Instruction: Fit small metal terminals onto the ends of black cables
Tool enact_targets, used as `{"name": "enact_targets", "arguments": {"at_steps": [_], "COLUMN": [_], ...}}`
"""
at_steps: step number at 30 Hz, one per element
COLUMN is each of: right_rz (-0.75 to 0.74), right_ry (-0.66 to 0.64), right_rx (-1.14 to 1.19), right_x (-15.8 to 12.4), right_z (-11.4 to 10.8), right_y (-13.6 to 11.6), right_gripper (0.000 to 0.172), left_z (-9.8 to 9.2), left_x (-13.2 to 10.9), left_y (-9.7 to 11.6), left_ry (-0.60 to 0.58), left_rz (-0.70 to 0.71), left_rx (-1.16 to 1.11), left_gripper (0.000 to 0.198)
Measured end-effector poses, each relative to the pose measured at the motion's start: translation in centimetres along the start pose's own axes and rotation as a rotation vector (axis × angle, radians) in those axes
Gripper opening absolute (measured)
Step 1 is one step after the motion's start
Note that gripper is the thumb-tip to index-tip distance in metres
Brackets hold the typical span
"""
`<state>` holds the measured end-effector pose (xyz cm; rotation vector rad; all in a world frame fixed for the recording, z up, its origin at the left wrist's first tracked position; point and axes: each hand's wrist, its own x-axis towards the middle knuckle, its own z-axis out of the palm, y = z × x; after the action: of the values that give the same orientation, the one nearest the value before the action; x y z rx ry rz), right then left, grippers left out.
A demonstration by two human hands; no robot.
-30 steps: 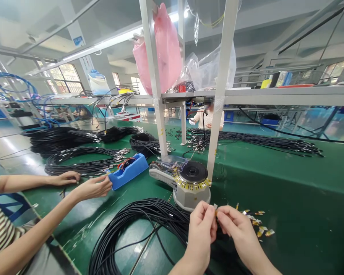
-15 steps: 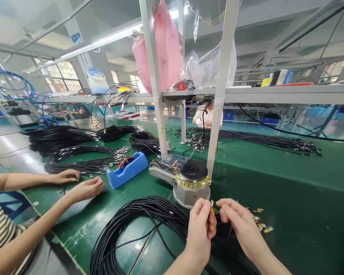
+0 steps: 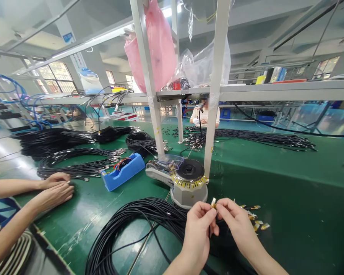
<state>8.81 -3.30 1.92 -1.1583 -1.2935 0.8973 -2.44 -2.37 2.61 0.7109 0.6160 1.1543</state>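
A small yellow-and-silver tape piece (image 3: 213, 201) is pinched between the left hand (image 3: 199, 233) and right hand (image 3: 236, 225), fingertips of both closed together on it, held above the near edge of the green table (image 3: 289, 198). A thin black cable end is gripped along with it, though how exactly cannot be told. Just beyond the hands, a grey round tape dispenser with a black disc and yellow tabs (image 3: 186, 182) is seen; no readable writing on it. A large coil of thin black cables (image 3: 132, 229) is laid at the near edge, left of the hands. Loose yellow tape bits (image 3: 256, 221) are scattered right of the right hand. A blue plastic tape holder (image 3: 122, 175) is placed further left. A co-worker's two hands (image 3: 55, 187) are rested near the table's left edge.
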Motion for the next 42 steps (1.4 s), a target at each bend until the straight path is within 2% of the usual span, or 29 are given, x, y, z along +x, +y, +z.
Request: {"name": "enact_targets", "arguments": {"at_steps": [5, 16, 19, 23, 25, 29, 37, 42], "right_rz": [0.016, 0.011, 0.004, -0.011, -0.012, -0.008, 0.038, 0.112], "right_ry": [-0.063, -0.158, -0.149, -0.048, -0.011, 0.022, -0.015, -0.139], "right_rx": [0.060, 0.169, 0.171, 0.092, 0.055, 0.019, 0.181, 0.374], "right_x": [0.2, 0.2, 0.1, -0.2, -0.3, -0.2, 0.0, 0.2], "right_z": [0.0, -0.3, -0.2, 0.4, 0.6, 0.6, 0.4, -0.2], "right_y": [0.3, 0.0, 0.0, -0.1, 0.0, 0.1, 0.4, 0.4], "right_gripper": [0.023, 0.025, 0.027, 0.029, 0.030, 0.030, 0.030, 0.025], "left_z": [-0.3, -0.1, 0.2, 0.2, 0.0, -0.2, 0.1, 0.0], "left_x": [0.1, -0.1, -0.2, -0.1, 0.1, 0.2, 0.2, 0.1], "left_y": [-0.3, -0.6, -0.7, -1.0, -1.1, -1.0, -0.7, -0.4], "left_ry": [-0.058, -0.130, -0.085, 0.035, 0.050, -0.013, -0.093, -0.195], "left_rz": [-0.101, -0.073, 0.008, 0.122, 0.128, 0.073, 0.004, -0.074], "left_rx": [-0.012, -0.021, 0.011, 0.051, 0.059, 0.056, -0.020, -0.040], "left_gripper": [0.020, 0.019, 0.021, 0.020, 0.020, 0.021, 0.022, 0.022]}}
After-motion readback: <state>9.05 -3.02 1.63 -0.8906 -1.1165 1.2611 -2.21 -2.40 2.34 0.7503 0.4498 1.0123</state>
